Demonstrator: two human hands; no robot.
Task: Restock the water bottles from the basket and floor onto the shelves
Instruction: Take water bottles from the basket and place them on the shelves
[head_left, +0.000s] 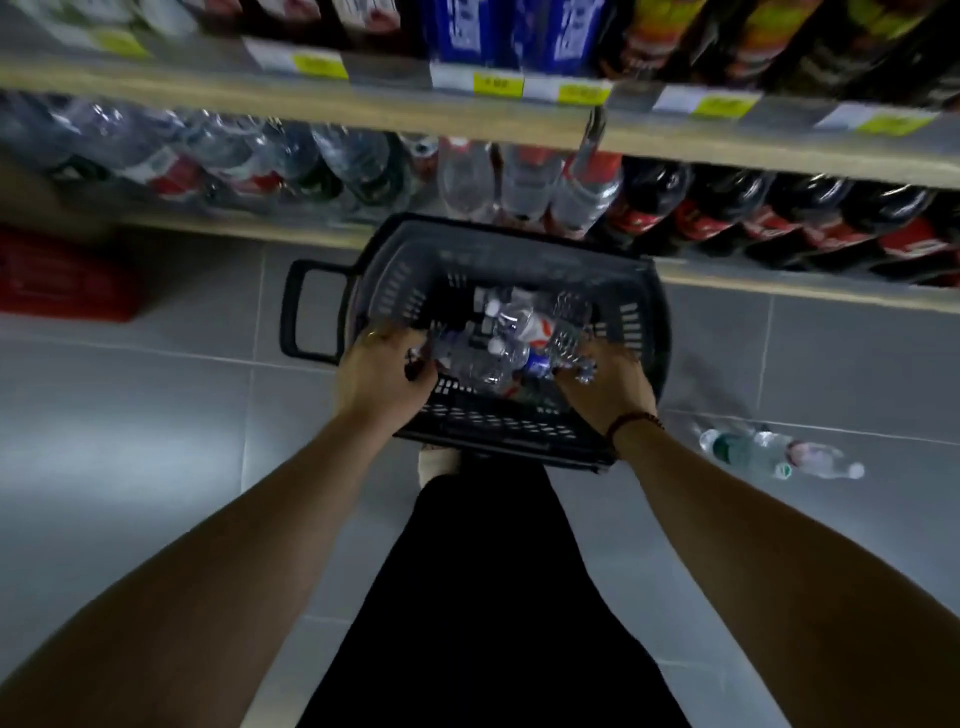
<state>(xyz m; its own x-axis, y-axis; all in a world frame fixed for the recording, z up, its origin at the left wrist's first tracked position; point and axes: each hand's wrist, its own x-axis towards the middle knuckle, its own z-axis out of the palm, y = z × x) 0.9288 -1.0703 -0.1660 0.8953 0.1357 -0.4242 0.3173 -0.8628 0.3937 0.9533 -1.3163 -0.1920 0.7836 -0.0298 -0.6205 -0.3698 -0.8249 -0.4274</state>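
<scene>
A: Which step is this?

B: Picking from the basket (524, 426). Both hands reach in: left hand (382, 371) and right hand (605, 382) each curl around bottles (498, 338) lying inside.

A: And next?

B: Probably lift them to the shelf (260, 226) above. 1 more bottle (779, 452) lies on the floor (156, 415), right of the basket.

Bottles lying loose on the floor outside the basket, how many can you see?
2, side by side on the tiles right of the basket: a green-labelled bottle and a clear bottle just beyond it. Others may lie out of view.
</scene>
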